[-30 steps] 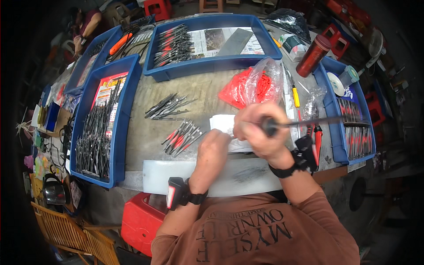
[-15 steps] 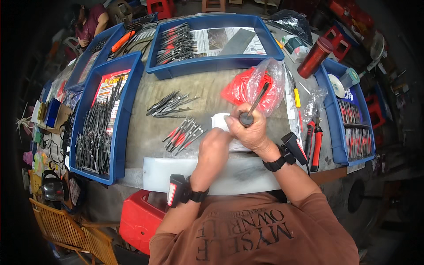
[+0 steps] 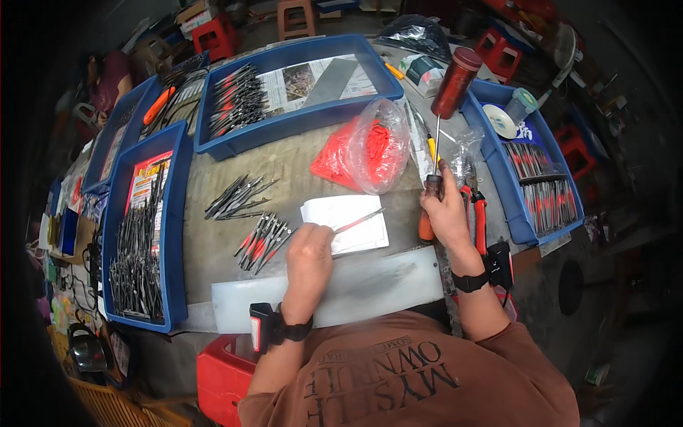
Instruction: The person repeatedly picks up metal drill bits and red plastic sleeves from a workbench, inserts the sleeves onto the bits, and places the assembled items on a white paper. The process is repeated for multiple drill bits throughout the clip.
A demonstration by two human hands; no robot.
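Out to the right it swings, the right hand [image 3: 449,213], well apart from the left hand [image 3: 311,249] now, where half a second ago the two were pressed together! And look at that left grip: fingertips closed down in a pinch on the near end of a slim red-and-dark piece [image 3: 359,221], the rest of it poking out past the fingers, far end up and to the right. Over on the right, fingers curl around the handle of a screwdriver [image 3: 431,203], shaft pointing away from the body; how firmly, I can't tell.

Doing this well, I'd judge, means keeping that left pinch light and steady so the thin piece neither bends nor slips, while the screwdriver's tip stays turned away from both hands.

So where's the piece? Stretching over the white paper [image 3: 364,240], though touching it or just above, can't say. Nearest the body, a pale board [image 3: 384,285]; left of the paper, a cluster of red-and-black pieces [image 3: 262,242], with a darker pile [image 3: 242,198] behind. Beyond the paper, a clear bag of red parts [image 3: 370,149]! Just beside the right hand, red-handled pliers [image 3: 479,222], all on one busy table [image 3: 284,167].
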